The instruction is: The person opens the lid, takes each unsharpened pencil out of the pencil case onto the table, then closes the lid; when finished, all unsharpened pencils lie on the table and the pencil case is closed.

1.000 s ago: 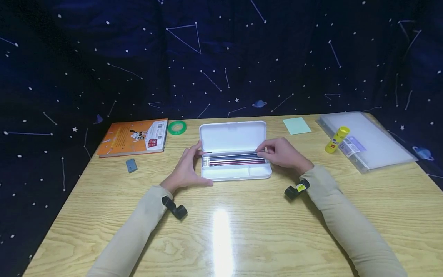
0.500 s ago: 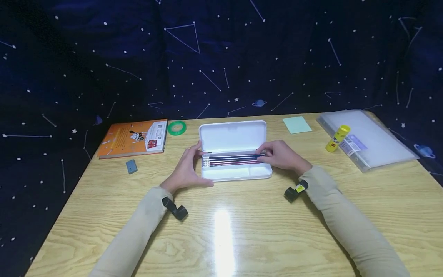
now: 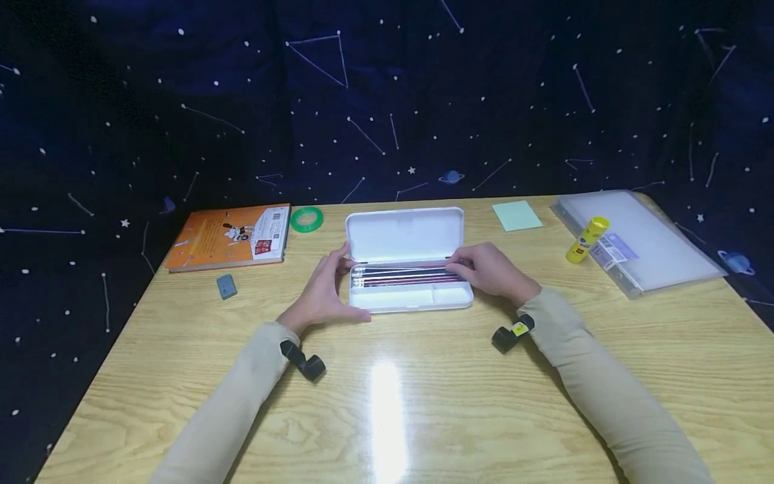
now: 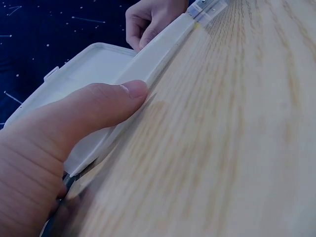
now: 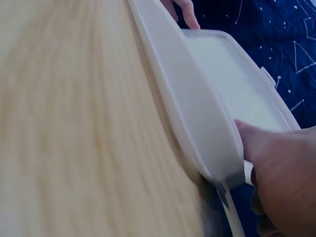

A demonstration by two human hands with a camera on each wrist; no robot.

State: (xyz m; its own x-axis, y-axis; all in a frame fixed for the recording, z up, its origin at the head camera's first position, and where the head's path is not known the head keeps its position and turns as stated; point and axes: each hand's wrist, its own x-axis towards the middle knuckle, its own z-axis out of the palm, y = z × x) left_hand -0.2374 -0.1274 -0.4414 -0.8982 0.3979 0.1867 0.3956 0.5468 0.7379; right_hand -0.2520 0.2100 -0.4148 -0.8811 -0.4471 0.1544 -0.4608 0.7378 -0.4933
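Note:
A white pencil case [image 3: 393, 300] lies on the table with its lid [image 3: 405, 235] raised. In its rear compartment lie several pencils [image 3: 402, 275], dark and reddish, side by side with white-tipped ends to the left. My left hand [image 3: 323, 292] grips the case's left end. Its thumb [image 4: 113, 101] lies along the front wall and the fingers reach round behind. My right hand [image 3: 490, 269] reaches over the right end, thumb and bent forefinger pinching at the pencils' right ends; the fingertips are partly hidden. In the right wrist view, the right thumb [image 5: 252, 140] passes over the case's rim.
An orange book [image 3: 226, 238], a green tape roll [image 3: 306, 219] and a blue-grey eraser [image 3: 226, 287] lie to the left. On the right are a pale green sticky note [image 3: 517, 216], a yellow glue stick [image 3: 586, 240] and a translucent folder [image 3: 659, 245]. Starry dark cloth [image 3: 387, 101] hangs behind.
My right thumb and fingertips have shifted slightly down over the pencils and back up. My left hand keeps its place on the case. The head view has tilted a little.

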